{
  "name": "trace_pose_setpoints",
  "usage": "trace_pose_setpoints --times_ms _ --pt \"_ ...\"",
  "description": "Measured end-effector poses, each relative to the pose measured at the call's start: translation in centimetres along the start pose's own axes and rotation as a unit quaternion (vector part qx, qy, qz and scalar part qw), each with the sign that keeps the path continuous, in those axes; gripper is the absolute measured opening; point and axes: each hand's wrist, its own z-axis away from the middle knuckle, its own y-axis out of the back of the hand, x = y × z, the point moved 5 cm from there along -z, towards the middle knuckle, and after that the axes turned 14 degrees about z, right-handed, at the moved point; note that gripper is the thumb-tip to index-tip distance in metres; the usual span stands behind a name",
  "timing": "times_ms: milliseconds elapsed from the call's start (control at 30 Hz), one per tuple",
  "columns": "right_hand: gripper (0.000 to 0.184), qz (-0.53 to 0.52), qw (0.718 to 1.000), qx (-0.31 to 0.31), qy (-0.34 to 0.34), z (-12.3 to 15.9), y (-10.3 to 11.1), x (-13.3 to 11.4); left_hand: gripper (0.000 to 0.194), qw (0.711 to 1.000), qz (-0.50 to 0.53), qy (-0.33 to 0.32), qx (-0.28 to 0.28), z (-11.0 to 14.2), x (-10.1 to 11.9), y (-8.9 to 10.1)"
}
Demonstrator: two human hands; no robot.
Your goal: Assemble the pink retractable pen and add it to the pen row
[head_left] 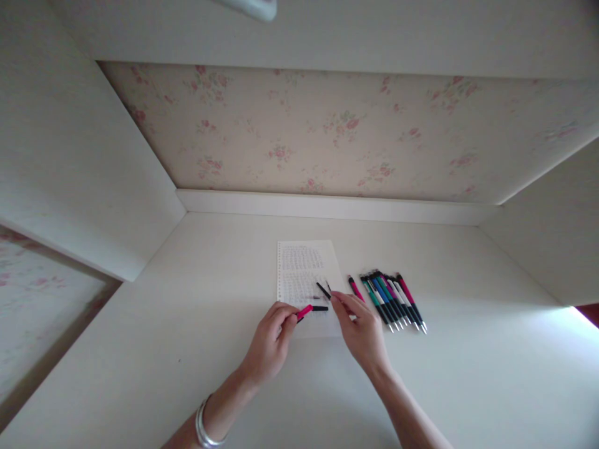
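Observation:
My left hand (274,333) is closed round a bright pink pen barrel (304,312), which points up and to the right over a sheet of handwritten paper (304,262). Facing it, my right hand (360,330) pinches the lower end of a slim black pen part (322,290). Between the hands lies another short black pen piece (320,308) on the paper. A small dark piece (316,297) rests just above that; it is too small to name. A loose pink barrel with a black end (356,288) lies right of the sheet, partly behind my right hand.
A row of several assembled pens (393,299) in green, blue, purple, white and pink lies slanted right of the paper. The white desktop (224,268) meets a low ledge (327,204) and flowered wallpaper behind. White side panels (93,156) enclose the desk.

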Motion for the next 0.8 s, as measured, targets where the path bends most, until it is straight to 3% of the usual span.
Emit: trace_pose_setpoints --times_ms 133,400,633,800 --pt "0.024 0.209 0.973 -0.101 0.006 -2.2 -0.2 1.5 0.019 0.999 0.012 0.034 -0.002 0.4 -0.8 -0.2" --pt "0.015 0.295 0.940 -0.171 0.023 -2.9 -0.2 1.3 0.021 0.997 0.016 0.069 -0.035 0.6 -1.6 -0.9" --pt "0.026 0.375 0.914 -0.157 -0.003 -2.2 -0.4 0.9 0.021 0.997 -0.004 0.062 -0.051 0.7 -1.5 -1.1" --pt "0.031 0.376 0.919 -0.118 0.000 -1.8 -0.9 0.4 0.022 0.997 -0.006 0.054 -0.049 0.8 -1.4 -1.3"
